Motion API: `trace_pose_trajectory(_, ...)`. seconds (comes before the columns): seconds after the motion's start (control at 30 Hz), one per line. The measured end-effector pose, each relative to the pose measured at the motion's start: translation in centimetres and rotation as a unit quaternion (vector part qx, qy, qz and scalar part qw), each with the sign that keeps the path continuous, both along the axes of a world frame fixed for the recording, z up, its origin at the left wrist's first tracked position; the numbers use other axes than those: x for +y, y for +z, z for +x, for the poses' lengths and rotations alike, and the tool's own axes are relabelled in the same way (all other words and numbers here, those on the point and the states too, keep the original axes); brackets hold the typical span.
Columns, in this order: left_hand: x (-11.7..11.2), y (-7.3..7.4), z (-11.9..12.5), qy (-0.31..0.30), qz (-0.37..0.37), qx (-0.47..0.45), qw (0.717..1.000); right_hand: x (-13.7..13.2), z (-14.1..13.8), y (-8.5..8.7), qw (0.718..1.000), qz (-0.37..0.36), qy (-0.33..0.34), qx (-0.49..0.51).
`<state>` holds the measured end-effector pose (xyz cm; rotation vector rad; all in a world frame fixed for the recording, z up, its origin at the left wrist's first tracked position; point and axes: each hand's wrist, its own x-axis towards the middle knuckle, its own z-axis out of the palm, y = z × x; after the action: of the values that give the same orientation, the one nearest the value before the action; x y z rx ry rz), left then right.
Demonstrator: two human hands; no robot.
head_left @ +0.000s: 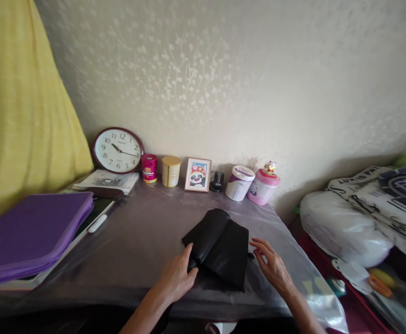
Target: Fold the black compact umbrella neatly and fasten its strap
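A black folding umbrella [229, 250] lies on the table, its fabric panels loosely spread to both sides of a thicker diagonal middle. My left hand [178, 277] is closed around its near-left end, where a dark handle shows between thumb and index finger; the other fingers are partly hidden. Just off the umbrella's right edge is my right hand [270, 265], fingers apart and slightly bent, holding nothing. A short black strap [250, 255] sticks out from that edge, close to my right fingertips.
Along the wall stand a round clock [118, 150], a pink can [149, 168], a yellow can [171, 171], a framed panda picture [198, 175] and two tubs [239, 183]. Purple folders [39, 232] lie left. Bagged bedding [342, 227] is piled at right, beyond the table edge.
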<state>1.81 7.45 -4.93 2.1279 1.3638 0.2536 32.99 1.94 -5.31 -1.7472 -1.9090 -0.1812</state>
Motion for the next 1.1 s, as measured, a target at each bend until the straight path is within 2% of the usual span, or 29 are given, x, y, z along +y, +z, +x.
trace_pose_trajectory(0.17, -0.1, 0.4, -0.1, -0.002, -0.003, -0.009, 1.000, -0.9, -1.8, 0.5, 1.000, 0.000, 0.022, 0.000)
trace_pose_trajectory(0.37, -0.1, 0.4, -0.1, 0.002, -0.009, -0.006, 1.000, -0.2, -2.8, 0.8, 0.998, 0.014, 0.068, -0.003)
trace_pose_trajectory(0.63, -0.2, 0.4, 0.0, 0.000, 0.007, 0.008, 1.000, 0.9, -3.4, 2.1, 0.995, 0.028, 0.087, 0.034)
trace_pose_trajectory(0.93, -0.2, 0.1, 0.0, -0.005, 0.014, 0.015, 1.000, 5.7, -6.3, 4.3, 0.987, 0.060, 0.131, 0.073)
trace_pose_trajectory(1.1, -0.1, 0.0, 0.2, -0.006, 0.016, 0.032, 0.999, 8.7, -8.4, 4.7, 0.983, 0.090, 0.145, 0.070)
